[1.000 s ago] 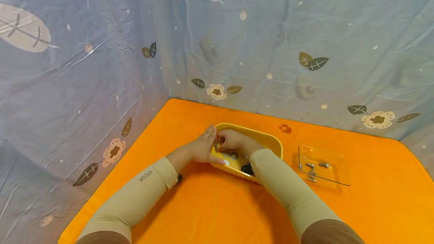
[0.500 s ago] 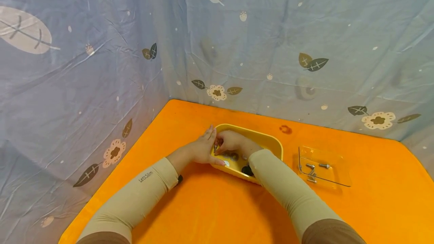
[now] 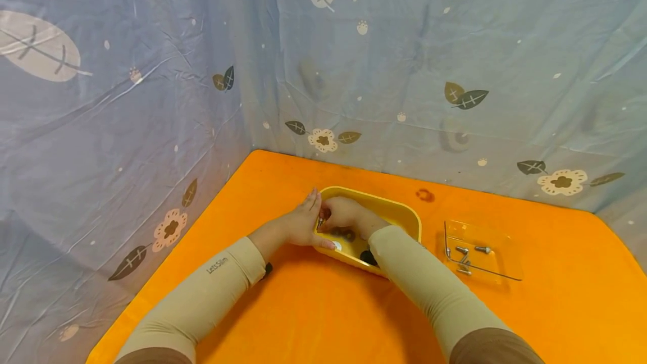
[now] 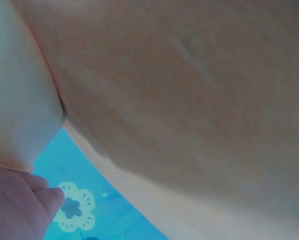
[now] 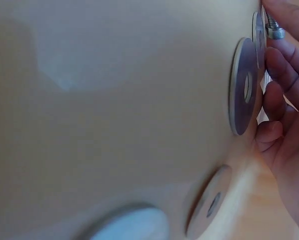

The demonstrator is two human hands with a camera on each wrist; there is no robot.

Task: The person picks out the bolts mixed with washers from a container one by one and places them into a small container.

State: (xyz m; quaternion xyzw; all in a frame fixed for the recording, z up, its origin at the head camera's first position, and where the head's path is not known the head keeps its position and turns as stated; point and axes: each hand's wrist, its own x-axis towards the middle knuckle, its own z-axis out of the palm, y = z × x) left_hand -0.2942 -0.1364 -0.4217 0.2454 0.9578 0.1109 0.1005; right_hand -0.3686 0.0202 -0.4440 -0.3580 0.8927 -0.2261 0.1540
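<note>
A yellow plastic bin (image 3: pixel 389 203) stands on the table in the head view. My left hand (image 3: pixel 301 224) spans its left end, fingers straight and thumb along the near rim. Inside that end, my right hand (image 3: pixel 346 212) pinches a small socket-head bolt (image 3: pixel 320 222). The right wrist view shows the bolt (image 5: pixel 275 31) at the fingertips, its head toward the camera; its tip is hidden. Beside those fingers are large flat washers (image 5: pixel 237 107). A smaller washer (image 5: pixel 202 212) and a white disc (image 5: pixel 132 225) lie nearer the camera. The left wrist view is mostly skin.
A clear tray (image 3: pixel 511 246) sits to the right of the bin, holding several bolts (image 3: pixel 483 250) and an L-shaped hex key (image 3: pixel 485 268). A black object (image 3: pixel 369 257) lies in the bin under the right forearm. Patterned curtains (image 3: pixel 384 72) hang behind and left of the orange table (image 3: pixel 313 313).
Both hands keep nearly the same places. The bolt in my right fingers has tilted slightly, and the right hand has shifted a little.
</note>
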